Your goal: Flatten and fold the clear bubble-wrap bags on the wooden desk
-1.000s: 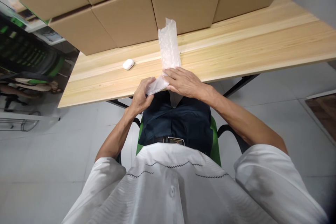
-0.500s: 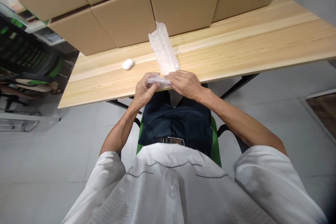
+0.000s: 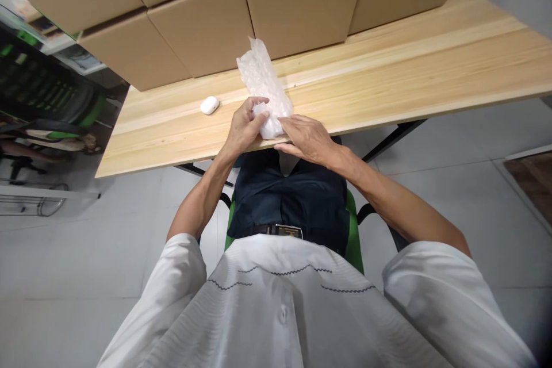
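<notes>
A strip of clear bubble wrap (image 3: pixel 264 73), perhaps a bag, lies lengthwise on the table, its far end reaching the boxes. Its near end is folded over close to the table's front edge. My left hand (image 3: pixel 246 125) pinches the folded part between thumb and fingers from the left. Against the right side of the fold rest the fingertips of my right hand (image 3: pixel 308 137), with the thumb spread apart below them. Whether anything lies inside the fold cannot be seen. A small white rounded case (image 3: pixel 210 105), like an earbud case, sits to the left of the wrap.
Stacked cardboard boxes (image 3: pixel 302 6) line the back of the wooden table (image 3: pixel 414 63). Just below the table's front edge are my lap and the green chair (image 3: pixel 354 247). Another chair and shelving (image 3: pixel 52 98) stand at the far left.
My left hand has moved up and away from the table edge, bringing the folded end of the wrap onto the strip. My right thumb has parted from the fingers. The wrap's far end shifted slightly left.
</notes>
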`<state>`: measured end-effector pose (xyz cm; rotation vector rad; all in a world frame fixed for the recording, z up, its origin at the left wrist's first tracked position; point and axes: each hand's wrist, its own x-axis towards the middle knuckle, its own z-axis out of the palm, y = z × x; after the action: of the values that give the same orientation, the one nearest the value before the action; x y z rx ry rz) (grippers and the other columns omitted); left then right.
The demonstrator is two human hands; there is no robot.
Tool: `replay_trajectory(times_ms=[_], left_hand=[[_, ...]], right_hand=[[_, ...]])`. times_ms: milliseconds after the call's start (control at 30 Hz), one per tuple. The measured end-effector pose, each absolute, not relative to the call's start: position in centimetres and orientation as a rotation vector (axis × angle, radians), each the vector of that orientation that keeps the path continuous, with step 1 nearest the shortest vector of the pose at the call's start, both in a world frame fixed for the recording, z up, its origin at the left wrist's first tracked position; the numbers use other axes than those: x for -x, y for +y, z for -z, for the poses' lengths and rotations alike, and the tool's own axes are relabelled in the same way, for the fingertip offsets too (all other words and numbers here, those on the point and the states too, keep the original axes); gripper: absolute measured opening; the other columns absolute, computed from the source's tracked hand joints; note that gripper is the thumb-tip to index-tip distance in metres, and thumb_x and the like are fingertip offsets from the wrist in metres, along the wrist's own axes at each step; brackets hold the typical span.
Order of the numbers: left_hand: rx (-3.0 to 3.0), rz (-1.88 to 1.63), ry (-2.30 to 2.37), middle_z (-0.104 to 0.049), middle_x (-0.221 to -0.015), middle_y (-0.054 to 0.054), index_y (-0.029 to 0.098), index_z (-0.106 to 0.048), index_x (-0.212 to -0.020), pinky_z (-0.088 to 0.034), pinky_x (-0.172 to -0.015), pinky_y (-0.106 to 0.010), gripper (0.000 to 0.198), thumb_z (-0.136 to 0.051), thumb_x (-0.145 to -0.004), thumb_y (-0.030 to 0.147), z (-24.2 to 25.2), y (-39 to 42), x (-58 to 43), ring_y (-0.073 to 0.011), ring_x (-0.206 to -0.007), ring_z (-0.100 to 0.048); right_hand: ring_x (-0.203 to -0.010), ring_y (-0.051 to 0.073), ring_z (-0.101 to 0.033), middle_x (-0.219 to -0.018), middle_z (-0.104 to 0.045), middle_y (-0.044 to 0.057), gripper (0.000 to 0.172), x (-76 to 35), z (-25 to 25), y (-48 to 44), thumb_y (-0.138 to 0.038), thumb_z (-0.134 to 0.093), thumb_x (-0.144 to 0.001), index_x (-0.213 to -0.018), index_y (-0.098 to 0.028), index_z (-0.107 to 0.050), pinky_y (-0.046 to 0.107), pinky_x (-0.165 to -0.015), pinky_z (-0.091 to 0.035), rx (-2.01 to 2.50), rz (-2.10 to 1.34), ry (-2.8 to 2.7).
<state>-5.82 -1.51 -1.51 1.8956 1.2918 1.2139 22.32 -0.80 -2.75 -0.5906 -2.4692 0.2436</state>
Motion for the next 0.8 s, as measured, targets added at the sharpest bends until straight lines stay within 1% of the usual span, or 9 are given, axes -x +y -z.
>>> replay_trajectory(times_ms=[100, 233, 367, 433, 500, 567, 633, 733, 800], left_hand=[[-1.872, -1.228, 1.274, -0.08, -0.11, -0.006, 0.03, -0.075, -0.143, -0.066, -0.084, -0.045, 0.085, -0.073, -0.104, 0.106, 1.7, -0.9, 5.6, -0.0272, -0.093, -0.08], [-1.846, -1.299, 1.278, -0.079, -0.102, -0.004, 0.027, -0.078, -0.134, -0.061, -0.073, -0.037, 0.085, -0.072, -0.104, 0.107, 1.8, -0.4, 5.0, -0.0227, -0.082, -0.075], [-1.77, -1.31, 1.264, -0.079, -0.1, -0.004, 0.027, -0.08, -0.131, -0.059, -0.072, -0.035, 0.084, -0.075, -0.102, 0.105, 1.4, -0.8, 4.4, -0.021, -0.08, -0.073], [-1.74, -1.304, 1.271, -0.08, -0.104, -0.005, 0.027, -0.081, -0.132, -0.061, -0.077, -0.036, 0.083, -0.077, -0.103, 0.104, 0.7, -1.5, 4.4, -0.022, -0.085, -0.075], [-1.743, -1.308, 1.297, -0.083, -0.111, -0.006, 0.028, -0.082, -0.136, -0.064, -0.083, -0.038, 0.08, -0.075, -0.106, 0.102, 0.0, -2.6, 4.6, -0.024, -0.092, -0.079], [-1.784, -1.321, 1.321, -0.085, -0.118, -0.008, 0.028, -0.083, -0.14, -0.066, -0.089, -0.041, 0.08, -0.072, -0.109, 0.101, -0.5, -4.0, 5.0, -0.0262, -0.099, -0.081], [-1.844, -1.32, 1.339, -0.086, -0.121, -0.009, 0.028, -0.082, -0.146, -0.067, -0.092, -0.043, 0.082, -0.074, -0.107, 0.1, -0.8, -5.4, 5.5, -0.0277, -0.102, -0.082], [-1.925, -1.244, 1.365, -0.088, -0.118, -0.008, 0.029, -0.078, -0.157, -0.069, -0.092, -0.043, 0.083, -0.084, -0.105, 0.093, -0.7, -7.1, 6.1, -0.0267, -0.099, -0.083], [-2.007, -1.19, 1.372, -0.09, -0.121, -0.008, 0.028, -0.078, -0.16, -0.071, -0.094, -0.043, 0.078, -0.088, -0.107, 0.084, -0.6, -7.9, 6.3, -0.0267, -0.101, -0.085]], right_hand=[[-0.135, 0.046, -0.083, -0.141, -0.09, 0.023, 0.046, -21.9, 3.0, -0.8, -0.056, -0.058, -0.127, -0.144, -0.02, -0.082, 0.064, -0.127, -0.064, 0.637, -0.261, -2.432], [-0.124, 0.041, -0.084, -0.128, -0.091, 0.019, 0.031, -21.5, 3.0, -0.9, -0.042, -0.058, -0.127, -0.128, -0.023, -0.083, 0.058, -0.118, -0.065, 0.679, -0.256, -2.406], [-0.122, 0.039, -0.085, -0.128, -0.092, 0.017, 0.023, -21.4, 2.7, -1.0, -0.033, -0.063, -0.125, -0.123, -0.024, -0.084, 0.055, -0.118, -0.064, 0.699, -0.291, -2.399], [-0.127, 0.039, -0.087, -0.136, -0.093, 0.018, 0.023, -21.4, 2.7, -1.1, -0.031, -0.065, -0.125, -0.129, -0.023, -0.086, 0.056, -0.121, -0.065, 0.694, -0.288, -2.396], [-0.14, 0.04, -0.086, -0.149, -0.092, 0.02, 0.027, -21.4, 2.7, -1.4, -0.028, -0.068, -0.124, -0.141, -0.02, -0.087, 0.058, -0.128, -0.064, 0.678, -0.261, -2.398], [-0.154, 0.041, -0.082, -0.16, -0.089, 0.023, 0.036, -21.2, 2.7, -2.0, -0.025, -0.069, -0.123, -0.155, -0.016, -0.085, 0.06, -0.134, -0.062, 0.665, -0.225, -2.411], [-0.163, 0.04, -0.077, -0.166, -0.085, 0.024, 0.042, -20.7, 2.5, -2.8, -0.021, -0.065, -0.125, -0.163, -0.014, -0.082, 0.06, -0.136, -0.061, 0.678, -0.176, -2.434], [-0.166, 0.041, -0.073, -0.176, -0.078, 0.027, 0.048, -19.6, 2.1, -4.0, -0.019, -0.06, -0.126, -0.17, -0.011, -0.076, 0.059, -0.134, -0.06, 0.761, -0.074, -2.465], [-0.164, 0.043, -0.072, -0.181, -0.073, 0.029, 0.051, -19.0, 1.6, -4.6, -0.021, -0.065, -0.125, -0.174, -0.009, -0.072, 0.06, -0.13, -0.061, 0.81, -0.029, -2.489]])
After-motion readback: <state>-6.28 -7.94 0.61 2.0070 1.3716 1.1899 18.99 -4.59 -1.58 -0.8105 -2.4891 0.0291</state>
